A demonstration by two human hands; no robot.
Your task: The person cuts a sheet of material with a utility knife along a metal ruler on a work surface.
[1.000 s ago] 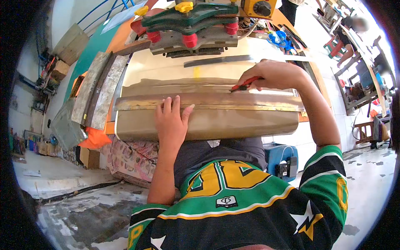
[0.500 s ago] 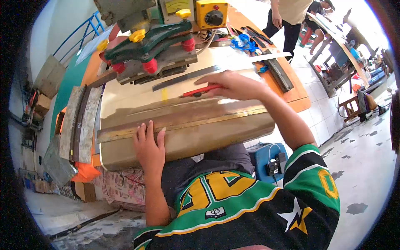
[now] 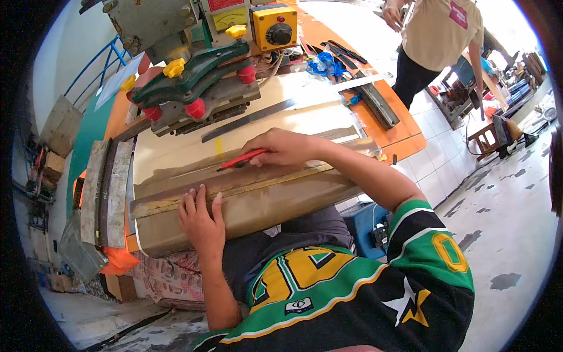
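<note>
My right hand point(image 3: 284, 146) is closed around a red knife point(image 3: 245, 158), the fingers curled along its body and the tip sticking out toward the left edge of the tabletop point(image 3: 404, 138). My left hand point(image 3: 202, 222) grips nothing: it lies palm down with the fingers a little spread, the fingertips resting on the long bar point(image 3: 249, 177), nearer the bar's left end.

The bar lies on a brown sheet point(image 3: 281, 199), roughly along the near edge of the tabletop but on a slant, its right end farther from me than its left. The sheet shows on both sides of it: a strip beyond, and a wider part in front that bends down at the near edge, above my lap.

What counts most is how the knife sits to that bar. The tip is just past the bar's far side, almost straight across from my left fingertips, and my right forearm crosses above the bar's right half. The knife points more or less along the bar's long axis. I cannot tell whether the tip touches the sheet.

Farther in, a thin dark strip point(image 3: 246, 120) lies on the pale board point(image 3: 176, 146), and the green clamp point(image 3: 199, 79) of a machine stands over the board's far left part. Past the right edge of the tabletop stands another person point(image 3: 440, 35).
</note>
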